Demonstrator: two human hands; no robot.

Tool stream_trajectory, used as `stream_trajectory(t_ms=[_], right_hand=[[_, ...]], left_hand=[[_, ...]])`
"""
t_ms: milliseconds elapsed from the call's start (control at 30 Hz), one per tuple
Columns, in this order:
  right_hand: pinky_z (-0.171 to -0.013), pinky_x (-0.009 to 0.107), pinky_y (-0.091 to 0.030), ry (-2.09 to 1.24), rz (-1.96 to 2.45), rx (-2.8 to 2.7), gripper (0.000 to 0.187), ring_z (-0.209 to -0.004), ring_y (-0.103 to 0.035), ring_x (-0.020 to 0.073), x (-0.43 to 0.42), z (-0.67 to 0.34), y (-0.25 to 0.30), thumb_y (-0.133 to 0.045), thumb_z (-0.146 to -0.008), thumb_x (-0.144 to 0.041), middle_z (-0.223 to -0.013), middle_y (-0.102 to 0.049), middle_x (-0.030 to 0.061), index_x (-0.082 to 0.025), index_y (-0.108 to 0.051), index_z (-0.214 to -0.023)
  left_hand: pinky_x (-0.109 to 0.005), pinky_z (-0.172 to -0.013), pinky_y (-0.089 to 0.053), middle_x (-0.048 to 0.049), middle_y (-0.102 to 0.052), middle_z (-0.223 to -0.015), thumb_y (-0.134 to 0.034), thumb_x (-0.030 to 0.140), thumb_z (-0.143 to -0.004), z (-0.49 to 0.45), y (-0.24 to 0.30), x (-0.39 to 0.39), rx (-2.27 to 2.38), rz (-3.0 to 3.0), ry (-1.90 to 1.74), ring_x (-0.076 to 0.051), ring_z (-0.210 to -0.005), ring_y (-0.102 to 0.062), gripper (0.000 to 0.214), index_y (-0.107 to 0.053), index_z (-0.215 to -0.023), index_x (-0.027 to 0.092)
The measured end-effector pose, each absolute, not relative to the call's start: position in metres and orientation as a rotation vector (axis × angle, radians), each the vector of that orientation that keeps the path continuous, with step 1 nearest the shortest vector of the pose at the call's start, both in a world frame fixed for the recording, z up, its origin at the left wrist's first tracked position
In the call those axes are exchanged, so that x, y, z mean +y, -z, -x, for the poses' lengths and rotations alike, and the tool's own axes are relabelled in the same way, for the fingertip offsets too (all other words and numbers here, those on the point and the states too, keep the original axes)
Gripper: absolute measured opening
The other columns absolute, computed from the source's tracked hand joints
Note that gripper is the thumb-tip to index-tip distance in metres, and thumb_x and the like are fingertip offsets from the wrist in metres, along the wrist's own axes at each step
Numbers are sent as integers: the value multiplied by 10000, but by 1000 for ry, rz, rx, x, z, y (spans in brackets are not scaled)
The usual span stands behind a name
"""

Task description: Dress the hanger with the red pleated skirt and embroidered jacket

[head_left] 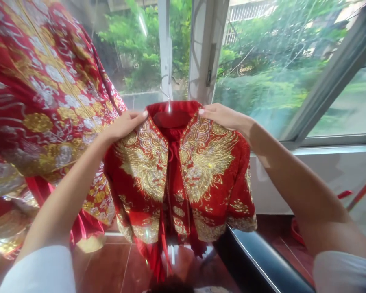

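A short red jacket with gold wing-shaped embroidery hangs upright on a hanger, its front open. My left hand grips the jacket's shoulder beside the collar, the thumb lying along the collar edge. On the opposite shoulder, my right hand holds the cloth the same way, its thumb near the beaded neckline. Both hands have their fingers over the back of the shoulders, mostly out of sight. Red lining and a red ribbon show below the jacket's opening.
A larger red embroidered robe hangs close on the left. Behind the jacket stand sliding windows with a sill. A glossy black surface lies below right, over the red tiled floor. A red stick leans at far right.
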State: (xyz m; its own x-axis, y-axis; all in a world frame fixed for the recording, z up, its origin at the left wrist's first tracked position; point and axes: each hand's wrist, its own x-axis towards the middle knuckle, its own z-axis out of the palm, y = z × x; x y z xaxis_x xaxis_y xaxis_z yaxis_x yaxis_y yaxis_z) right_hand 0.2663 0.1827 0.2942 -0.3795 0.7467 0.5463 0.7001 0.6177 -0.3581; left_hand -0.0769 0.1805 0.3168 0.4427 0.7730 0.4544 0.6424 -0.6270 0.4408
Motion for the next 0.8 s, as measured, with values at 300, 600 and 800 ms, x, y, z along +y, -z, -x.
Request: stream_trajectory(t_ms=[300, 600, 800], right_hand=[[-722, 306, -524, -933, 1103, -1984, 436, -743, -626, 182, 144, -337, -225, -603, -757, -521, -906, -708, 94, -160, -666, -994], [-1069, 556, -369, 518, 1289, -1260, 545, -1289, -475, 315, 120, -250, -150, -492, -920, -411, -1373, -510, 183, -165, -433, -1402], [-1029, 646, -319, 858, 1254, -1333, 713, -1388, -296, 424, 95, -161, -58, -646, -840, -342, -1516, -292, 231, -209, -335, -1468]], left_hand=[[-366, -774, -525, -67, -708, -859, -687, 625, -676, 146, -238, 159, 1467, -2027, -1153, -248, -805, -635, 531, -697, -966, 180], [-534, -1150, -244, -236, -460, -1426, -509, 586, -875, 64, -174, 124, 2138, -2245, -1933, -370, -1359, -385, 746, -413, -1418, 83], [-645, -1157, -79, -269, -392, -1437, -667, 523, -796, 8, -39, 111, 2093, -2566, -1629, -429, -1408, -278, 698, -498, -1345, 126]])
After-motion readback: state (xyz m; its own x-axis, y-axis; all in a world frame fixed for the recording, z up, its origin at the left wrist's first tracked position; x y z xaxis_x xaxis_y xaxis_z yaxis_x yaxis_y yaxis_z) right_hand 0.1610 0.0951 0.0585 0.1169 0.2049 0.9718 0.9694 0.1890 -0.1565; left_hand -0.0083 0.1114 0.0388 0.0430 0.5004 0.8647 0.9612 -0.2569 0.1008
